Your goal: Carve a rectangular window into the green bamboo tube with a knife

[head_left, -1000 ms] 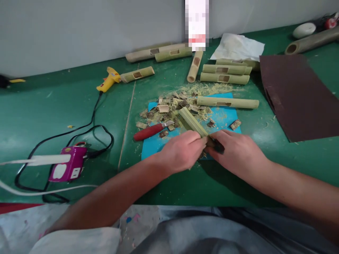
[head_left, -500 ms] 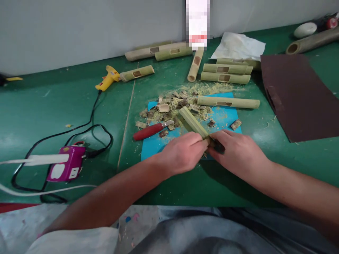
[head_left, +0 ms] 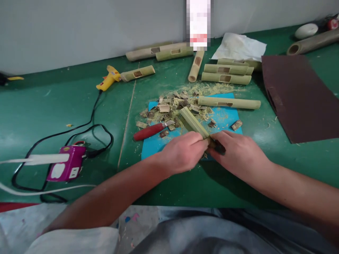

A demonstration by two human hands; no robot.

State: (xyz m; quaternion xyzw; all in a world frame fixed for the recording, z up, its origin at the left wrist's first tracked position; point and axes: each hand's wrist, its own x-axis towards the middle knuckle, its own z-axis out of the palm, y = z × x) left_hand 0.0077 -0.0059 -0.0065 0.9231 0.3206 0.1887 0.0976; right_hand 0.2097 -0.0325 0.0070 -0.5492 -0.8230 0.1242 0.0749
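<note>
A pale green bamboo tube (head_left: 194, 121) slants over the blue sheet, its far end among the shavings. My left hand (head_left: 185, 150) is closed around its near end. My right hand (head_left: 237, 148) meets the left at that end, thumb and fingers pinched on a small dark piece (head_left: 220, 148) against the bamboo. Fingers hide most of this piece, so its kind is unclear. A red-handled knife (head_left: 149, 132) lies left of the tube. Behind it rests another bamboo tube (head_left: 238, 103) with a rectangular cutout. Bamboo chips (head_left: 164, 108) and shavings cover much of the blue sheet (head_left: 152, 150).
Several cut bamboo tubes (head_left: 226, 78) lie at the back of the green table. A yellow glue gun (head_left: 107, 82) stands left, its black cord running to a purple power adapter (head_left: 62, 164). On the right lies a dark brown sheet (head_left: 302, 102), with white tissue (head_left: 238, 47) behind.
Both hands keep the same grip on the bamboo tube. The whole view has shifted very slightly; otherwise nothing visibly moves.
</note>
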